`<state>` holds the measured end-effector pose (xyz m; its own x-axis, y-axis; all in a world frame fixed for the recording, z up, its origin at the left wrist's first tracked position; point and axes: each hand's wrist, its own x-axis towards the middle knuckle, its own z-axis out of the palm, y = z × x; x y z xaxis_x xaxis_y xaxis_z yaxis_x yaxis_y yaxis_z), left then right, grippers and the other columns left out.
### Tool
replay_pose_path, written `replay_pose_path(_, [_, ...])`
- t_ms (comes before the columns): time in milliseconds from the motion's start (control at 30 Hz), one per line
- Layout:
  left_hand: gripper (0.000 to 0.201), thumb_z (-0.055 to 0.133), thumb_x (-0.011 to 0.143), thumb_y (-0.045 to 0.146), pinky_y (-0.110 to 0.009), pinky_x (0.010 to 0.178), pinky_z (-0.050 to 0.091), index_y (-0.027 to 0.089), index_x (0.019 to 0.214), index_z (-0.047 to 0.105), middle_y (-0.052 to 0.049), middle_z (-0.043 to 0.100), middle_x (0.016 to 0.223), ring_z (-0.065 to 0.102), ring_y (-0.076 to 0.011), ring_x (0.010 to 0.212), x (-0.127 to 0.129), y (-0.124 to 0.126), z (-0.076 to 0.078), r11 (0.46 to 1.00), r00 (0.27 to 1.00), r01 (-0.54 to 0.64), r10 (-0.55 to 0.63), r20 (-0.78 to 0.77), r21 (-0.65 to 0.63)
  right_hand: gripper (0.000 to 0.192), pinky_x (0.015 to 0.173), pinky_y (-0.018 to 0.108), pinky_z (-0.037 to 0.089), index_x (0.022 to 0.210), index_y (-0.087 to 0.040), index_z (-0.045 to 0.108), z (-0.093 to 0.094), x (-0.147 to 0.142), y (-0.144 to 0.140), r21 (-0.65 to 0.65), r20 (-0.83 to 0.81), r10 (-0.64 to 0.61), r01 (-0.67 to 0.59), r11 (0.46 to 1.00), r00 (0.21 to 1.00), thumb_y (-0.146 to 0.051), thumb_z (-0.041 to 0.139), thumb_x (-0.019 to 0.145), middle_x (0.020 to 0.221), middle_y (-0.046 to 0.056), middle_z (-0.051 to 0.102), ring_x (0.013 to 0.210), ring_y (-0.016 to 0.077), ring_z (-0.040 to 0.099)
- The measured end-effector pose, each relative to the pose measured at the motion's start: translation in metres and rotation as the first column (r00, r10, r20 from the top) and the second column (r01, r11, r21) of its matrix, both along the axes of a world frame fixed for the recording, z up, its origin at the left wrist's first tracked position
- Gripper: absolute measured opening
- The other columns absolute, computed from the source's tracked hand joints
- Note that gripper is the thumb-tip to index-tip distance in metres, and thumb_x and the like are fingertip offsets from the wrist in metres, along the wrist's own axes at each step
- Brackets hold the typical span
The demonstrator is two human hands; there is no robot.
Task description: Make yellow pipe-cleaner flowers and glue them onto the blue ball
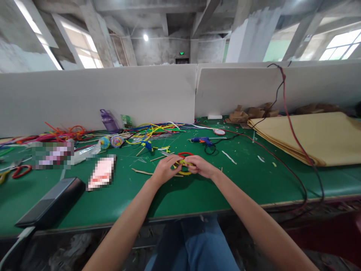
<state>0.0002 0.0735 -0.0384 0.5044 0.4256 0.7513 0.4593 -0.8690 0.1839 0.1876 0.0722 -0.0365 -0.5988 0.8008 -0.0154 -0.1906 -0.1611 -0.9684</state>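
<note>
Both my hands meet above the green table, near its front middle. My left hand (166,168) is closed, its fingertips pinching a small yellow-green piece, which looks like fuzzy craft wire (186,162). From the other side my right hand (200,166) grips the same piece with curled fingers. Under and behind the hands lies a pair of scissors with one red and one yellow handle loop (185,173), partly hidden by the fingers. Thin brown strips (141,171) lie beside my left hand. A blue and yellow fuzzy figure (147,145) rests just beyond it.
A blue glue gun (201,140) with a cord lies behind my right hand. Colourful craft wires (152,131) and a purple bottle (108,120) are at the back. A black power bank-like box (53,201) sits front left; folded brown paper (304,137) and hanging cables (293,131) are right.
</note>
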Motion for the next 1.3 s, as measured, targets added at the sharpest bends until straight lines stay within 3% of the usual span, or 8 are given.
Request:
replay_pose_path(267, [0.02,0.054,0.083,0.017,-0.03,0.079,0.051,0.018,0.102,0.061,-0.007,0.069,0.093,0.064,-0.0167,0.085,-0.004,0.003,-0.005,0.993,0.995,-0.031,0.041,-0.088,0.112,0.023,0.04,0.02,0.012,0.073,-0.013,0.054,0.0,0.002,0.001,0.06,0.046,-0.073,0.07,0.996,0.996,-0.035,0.063,0.073,0.042,-0.011,0.029,0.039,0.0034,0.021])
replay_pose_path(433, [0.018,0.045,0.089,0.024,-0.028,0.071,0.048,0.016,0.087,0.061,-0.006,0.065,0.083,0.06,-0.0158,0.077,0.002,0.0,-0.003,0.988,0.995,-0.058,0.045,-0.092,-0.143,0.025,0.043,0.021,0.014,0.071,-0.014,0.055,0.0,-0.002,0.001,0.237,0.131,-0.215,0.18,0.955,0.968,-0.038,0.06,0.073,0.046,-0.009,0.032,0.042,0.0044,0.022])
replay_pose_path(567, [0.034,0.036,0.092,0.035,-0.022,0.05,0.042,0.016,0.069,0.054,0.001,0.056,0.057,0.053,-0.0115,0.051,0.01,0.0,-0.003,0.779,0.997,0.002,0.045,0.059,-0.627,0.023,0.046,0.022,0.018,0.066,-0.014,0.057,-0.001,-0.004,-0.004,0.559,0.23,-0.43,0.243,0.793,0.873,-0.035,0.055,0.076,0.049,-0.006,0.035,0.046,0.0065,0.026])
replay_pose_path(667, [0.04,0.03,0.093,0.037,-0.021,0.04,0.037,0.016,0.066,0.051,0.004,0.049,0.047,0.046,-0.0102,0.04,0.012,0.001,-0.003,0.667,0.996,0.048,0.027,0.089,-0.743,0.021,0.048,0.023,0.019,0.065,-0.015,0.058,-0.002,-0.006,-0.007,0.715,0.238,-0.525,0.218,0.664,0.817,-0.031,0.053,0.078,0.048,-0.006,0.034,0.047,0.0074,0.026])
replay_pose_path(733, [0.039,0.032,0.093,0.037,-0.021,0.042,0.039,0.016,0.067,0.053,0.003,0.05,0.049,0.048,-0.0103,0.043,0.01,0.0,-0.001,0.693,0.995,0.04,0.038,0.092,-0.72,0.021,0.049,0.023,0.021,0.066,-0.015,0.058,-0.003,-0.006,-0.007,0.697,0.235,-0.519,0.23,0.679,0.822,-0.031,0.052,0.079,0.05,-0.005,0.037,0.048,0.0077,0.028])
replay_pose_path(867, [0.022,0.049,0.087,0.034,-0.024,0.061,0.048,0.017,0.09,0.06,-0.004,0.062,0.081,0.058,-0.0143,0.07,0.005,-0.002,0.003,0.901,0.991,-0.002,0.061,0.122,-0.434,0.022,0.048,0.022,0.022,0.066,-0.016,0.055,-0.001,-0.005,-0.003,0.499,0.191,-0.427,0.287,0.818,0.884,-0.035,0.053,0.076,0.054,-0.004,0.042,0.048,0.0078,0.03])
replay_pose_path(933, [0.023,0.056,0.083,0.032,-0.026,0.064,0.049,0.019,0.102,0.059,-0.007,0.061,0.093,0.059,-0.0153,0.077,0.003,-0.002,0.003,0.956,0.993,0.004,0.03,0.111,-0.295,0.021,0.047,0.022,0.02,0.064,-0.016,0.054,0.001,-0.005,-0.003,0.429,0.16,-0.403,0.304,0.851,0.901,-0.035,0.054,0.075,0.052,-0.005,0.038,0.047,0.0074,0.028])
replay_pose_path(1300, [0.019,0.056,0.085,0.028,-0.025,0.063,0.05,0.019,0.101,0.06,-0.007,0.065,0.09,0.06,-0.0132,0.07,0.001,0.001,-0.005,0.985,0.997,0.011,0.002,0.072,-0.174,0.023,0.046,0.021,0.021,0.065,-0.015,0.055,0.003,-0.004,-0.004,0.446,0.184,-0.363,0.251,0.859,0.914,-0.036,0.055,0.075,0.05,-0.006,0.036,0.048,0.0074,0.028])
